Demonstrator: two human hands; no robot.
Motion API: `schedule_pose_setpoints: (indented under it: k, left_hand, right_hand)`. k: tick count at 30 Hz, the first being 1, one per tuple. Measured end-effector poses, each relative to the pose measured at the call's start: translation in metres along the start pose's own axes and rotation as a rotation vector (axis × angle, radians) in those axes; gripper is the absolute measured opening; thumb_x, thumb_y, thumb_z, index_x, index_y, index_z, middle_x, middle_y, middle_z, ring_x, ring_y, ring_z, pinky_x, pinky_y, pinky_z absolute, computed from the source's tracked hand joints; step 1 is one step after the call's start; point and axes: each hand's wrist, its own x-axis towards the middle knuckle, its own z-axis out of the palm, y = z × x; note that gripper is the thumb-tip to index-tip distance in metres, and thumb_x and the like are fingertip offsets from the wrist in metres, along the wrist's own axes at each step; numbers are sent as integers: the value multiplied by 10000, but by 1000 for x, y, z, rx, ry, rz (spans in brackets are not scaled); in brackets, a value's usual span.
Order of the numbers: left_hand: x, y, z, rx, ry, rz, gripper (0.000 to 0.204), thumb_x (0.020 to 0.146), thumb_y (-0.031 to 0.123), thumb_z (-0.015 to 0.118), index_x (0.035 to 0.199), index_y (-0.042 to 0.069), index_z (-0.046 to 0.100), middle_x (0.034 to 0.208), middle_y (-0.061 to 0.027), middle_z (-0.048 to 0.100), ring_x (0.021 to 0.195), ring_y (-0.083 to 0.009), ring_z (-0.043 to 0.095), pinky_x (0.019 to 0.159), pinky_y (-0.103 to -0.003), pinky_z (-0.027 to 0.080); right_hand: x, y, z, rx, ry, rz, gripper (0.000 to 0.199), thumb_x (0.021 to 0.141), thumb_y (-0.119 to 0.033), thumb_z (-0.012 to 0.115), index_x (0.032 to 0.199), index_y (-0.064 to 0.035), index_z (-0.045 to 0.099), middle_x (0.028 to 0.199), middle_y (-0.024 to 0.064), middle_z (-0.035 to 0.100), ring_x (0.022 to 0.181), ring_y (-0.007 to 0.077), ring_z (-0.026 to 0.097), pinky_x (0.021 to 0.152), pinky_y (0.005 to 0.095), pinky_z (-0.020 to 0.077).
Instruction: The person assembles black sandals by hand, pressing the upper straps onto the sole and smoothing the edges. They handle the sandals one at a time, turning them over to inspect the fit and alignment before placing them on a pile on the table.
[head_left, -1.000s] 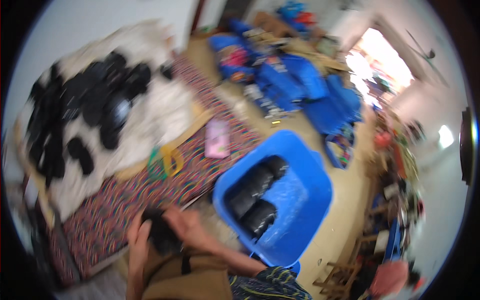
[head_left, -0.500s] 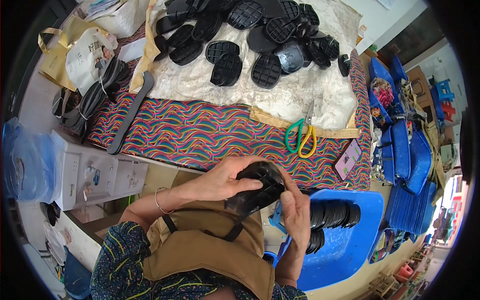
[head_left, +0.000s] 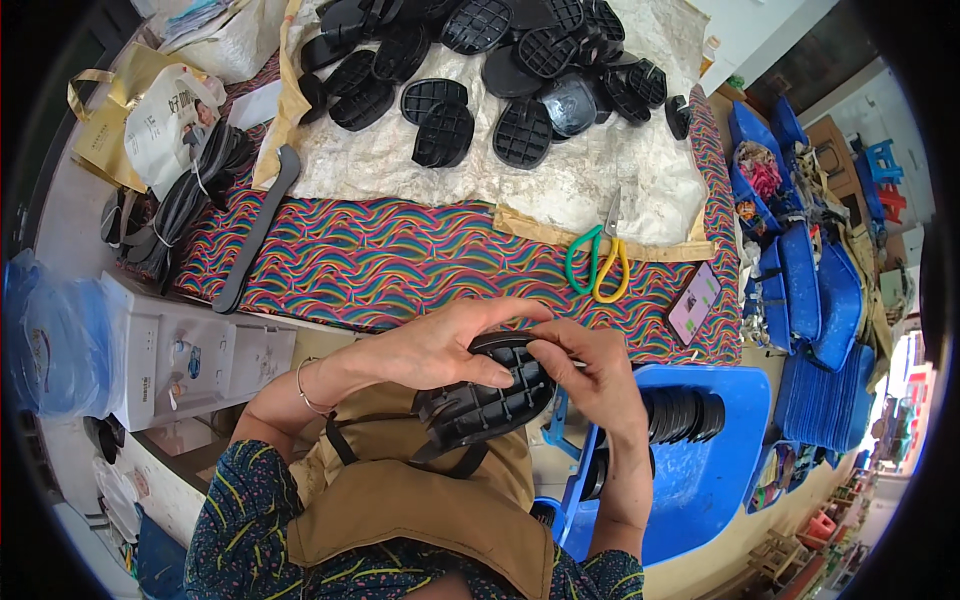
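Observation:
Above my lap I hold a black rubber shoe-sole piece, rounded at one end, with its ribbed grid face toward me. My left hand grips its upper left side, thumb lying on the grid. My right hand pinches the upper right rim, thumb on the near side; its other fingers are partly hidden. Loose dark flaps hang from the piece's lower left end. Many similar black grid-faced pieces lie heaped on a stained white sheet across the table.
On the patterned tablecloth lie green-and-yellow-handled scissors, a phone and a long dark strip. Bundled black strips sit beside bags at left. At right, a blue tub holds rows of black pieces.
The sole piece has turned and lowered slightly, showing more of its grid. My right hand has moved up, its thumb now over the upper rim. My view has shifted slightly.

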Motion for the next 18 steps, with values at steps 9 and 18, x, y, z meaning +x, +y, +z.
schedule_pose_setpoints:
  k: [9, 18]
  left_hand:
    - [-2, 1, 0, -52, 117, -26, 670, 784, 2, 702, 1405, -2, 451, 1362, -125, 542, 1268, -192, 517, 1081, -342, 404]
    - [-2, 2, 14, -119, 293, -25, 589, 843, 2, 703, 1386, -3, 473, 1291, -90, 581, 1200, -163, 558, 1034, -317, 438]
  right_hand:
    - [-17, 7, 30, -96, 267, -53, 199, 960, -42, 558, 1130, 12, 646, 872, 173, 693, 649, 303, 671, 592, 357, 508]
    - [-17, 21, 69, -111, 601, -53, 311, 1060, -145, 396, 1231, 27, 590, 1063, 181, 698, 904, 250, 709, 783, 333, 540]
